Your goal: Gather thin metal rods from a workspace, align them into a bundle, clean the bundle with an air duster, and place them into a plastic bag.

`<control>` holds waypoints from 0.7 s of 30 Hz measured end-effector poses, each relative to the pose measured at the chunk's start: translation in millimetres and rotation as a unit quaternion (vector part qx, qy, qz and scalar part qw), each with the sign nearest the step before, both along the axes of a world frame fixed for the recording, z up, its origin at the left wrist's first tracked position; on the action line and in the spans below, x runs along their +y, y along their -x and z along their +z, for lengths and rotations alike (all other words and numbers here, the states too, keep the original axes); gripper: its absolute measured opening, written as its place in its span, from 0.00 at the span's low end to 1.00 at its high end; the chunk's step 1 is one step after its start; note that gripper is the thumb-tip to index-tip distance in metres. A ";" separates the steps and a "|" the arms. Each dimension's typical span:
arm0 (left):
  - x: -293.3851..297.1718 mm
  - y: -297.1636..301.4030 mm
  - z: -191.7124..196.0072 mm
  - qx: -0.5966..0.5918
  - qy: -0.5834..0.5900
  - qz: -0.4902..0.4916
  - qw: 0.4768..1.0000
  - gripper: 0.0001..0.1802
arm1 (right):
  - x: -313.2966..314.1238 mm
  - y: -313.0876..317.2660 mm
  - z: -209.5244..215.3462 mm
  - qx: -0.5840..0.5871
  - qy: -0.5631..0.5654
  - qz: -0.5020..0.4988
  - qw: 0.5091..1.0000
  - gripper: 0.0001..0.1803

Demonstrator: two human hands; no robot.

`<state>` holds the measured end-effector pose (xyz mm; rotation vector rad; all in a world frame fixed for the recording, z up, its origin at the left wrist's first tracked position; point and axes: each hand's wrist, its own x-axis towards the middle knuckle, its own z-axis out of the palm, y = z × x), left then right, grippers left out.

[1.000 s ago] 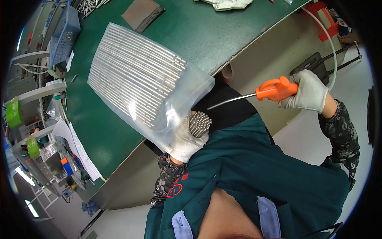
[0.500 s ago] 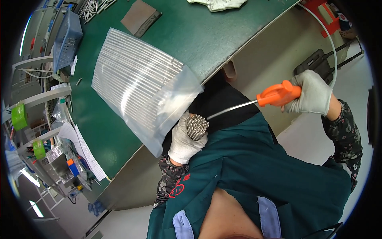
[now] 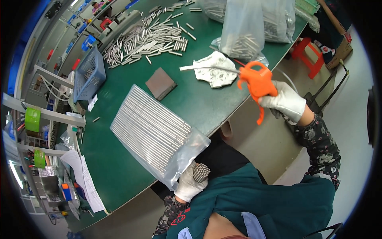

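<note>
My left hand (image 3: 189, 186), in a white glove, is closed around a tight bundle of thin metal rods (image 3: 201, 172) near my lap, their ends turned upward. Over the table's front edge, my gloved right hand (image 3: 287, 102) grips an orange air blow gun (image 3: 254, 83). Its long metal nozzle points left, above a crumpled white glove or cloth (image 3: 217, 79); whether they touch I cannot tell. Just beyond my left hand, a clear plastic bag (image 3: 199, 142) lies on the table with a row of long metal rods (image 3: 151, 127) inside.
A brown block (image 3: 160, 83) sits on the green table (image 3: 107, 159). Farther back lie a heap of short metal pins (image 3: 147, 42) and plastic bags of pins (image 3: 242, 38). At left are a blue basket (image 3: 89, 75) and papers (image 3: 89, 183). A red stool (image 3: 310, 57) stands at right.
My right hand has swung the blow gun away from the rod bundle, up and out over the table. My left hand still holds the bundle. The view now takes in more of the table's far side.
</note>
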<state>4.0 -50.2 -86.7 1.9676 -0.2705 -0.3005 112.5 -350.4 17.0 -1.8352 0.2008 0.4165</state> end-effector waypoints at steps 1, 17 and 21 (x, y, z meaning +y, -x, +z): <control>5.4 2.7 -13.6 -0.048 -0.049 0.020 0.997 0.18 | 11.9 -13.6 2.8 -0.051 0.006 -0.002 0.999 0.23; 25.8 15.5 10.7 0.004 0.112 0.077 0.991 0.29 | 82.9 -102.0 -40.0 -0.396 0.367 0.027 0.841 0.17; 41.1 32.5 -0.9 -0.045 0.096 0.089 0.990 0.30 | 92.7 -73.0 -11.8 -0.463 0.538 0.016 0.704 0.16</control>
